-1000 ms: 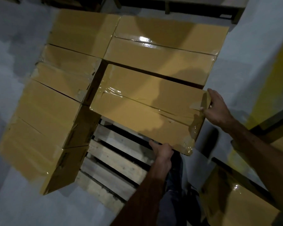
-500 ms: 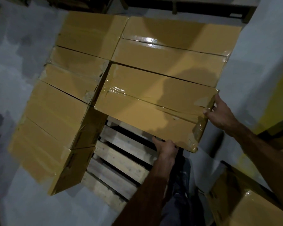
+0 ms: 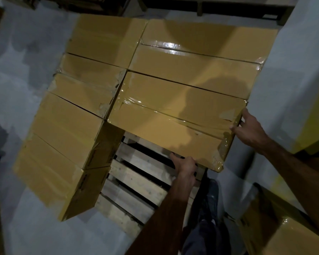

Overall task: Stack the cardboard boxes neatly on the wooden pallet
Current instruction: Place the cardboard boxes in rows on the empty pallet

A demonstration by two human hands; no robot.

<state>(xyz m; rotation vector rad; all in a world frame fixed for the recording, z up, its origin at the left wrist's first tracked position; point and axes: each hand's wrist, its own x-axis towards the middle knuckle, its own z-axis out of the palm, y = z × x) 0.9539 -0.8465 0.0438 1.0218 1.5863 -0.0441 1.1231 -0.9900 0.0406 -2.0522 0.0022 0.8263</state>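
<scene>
My left hand [image 3: 184,165] grips the box [image 3: 175,118] under its near edge, my right hand [image 3: 247,128] clamps its end. It sits on the pallet [image 3: 136,183]; I should push it flush against the boxes beyond my grip.

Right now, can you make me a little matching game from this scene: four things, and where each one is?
Things:
1. left hand
2. right hand
3. bare wooden pallet slats
4. glossy tape glare

Places:
A. on the far right cardboard box
B. at the near edge of the held tan cardboard box
C. at that box's right end
D. below the held box

Pairs: 1-B, 2-C, 3-D, 4-A
</scene>
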